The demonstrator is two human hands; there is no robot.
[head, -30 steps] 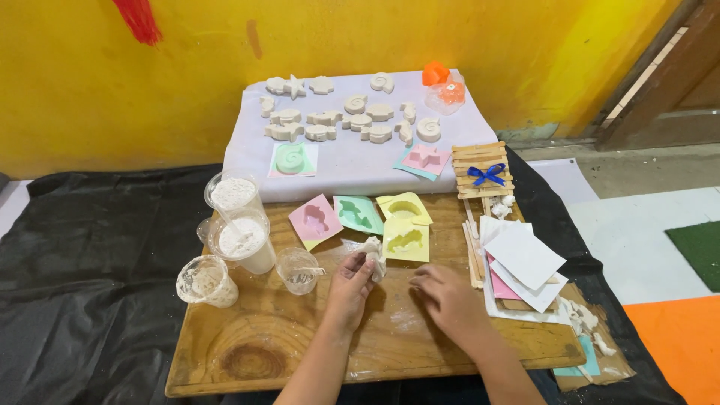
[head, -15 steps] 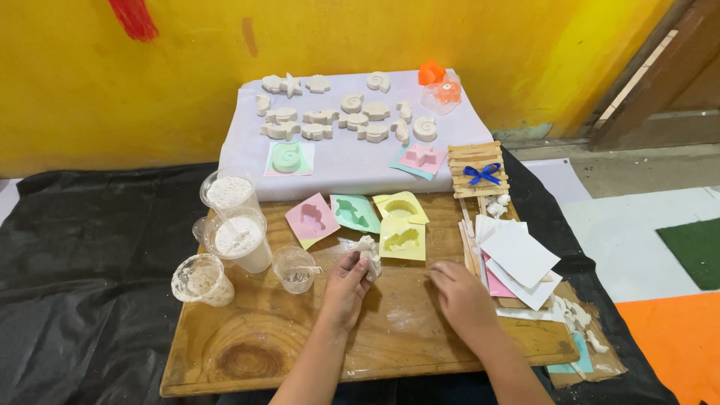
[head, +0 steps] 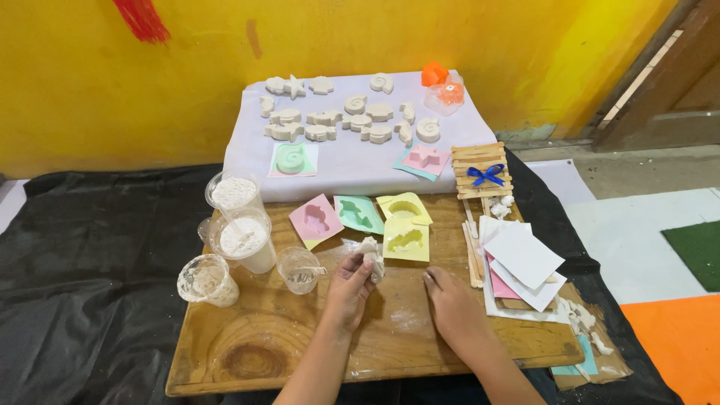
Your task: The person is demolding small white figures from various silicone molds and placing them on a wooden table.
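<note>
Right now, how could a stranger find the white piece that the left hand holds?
Start at the wooden board. Near its middle, just below the yellow mould, the left hand pinches a small white plaster piece. It alone is off the cloth.

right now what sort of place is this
Likely a home craft corner for plaster casting: colourful moulds on a wooden board, cups of white powder, and finished casts drying on a cloth by a yellow wall.

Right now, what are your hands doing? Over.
Left hand has a grip on a white plaster piece. Right hand flat on the wooden board, holding nothing. Yellow mould just beyond.
</note>
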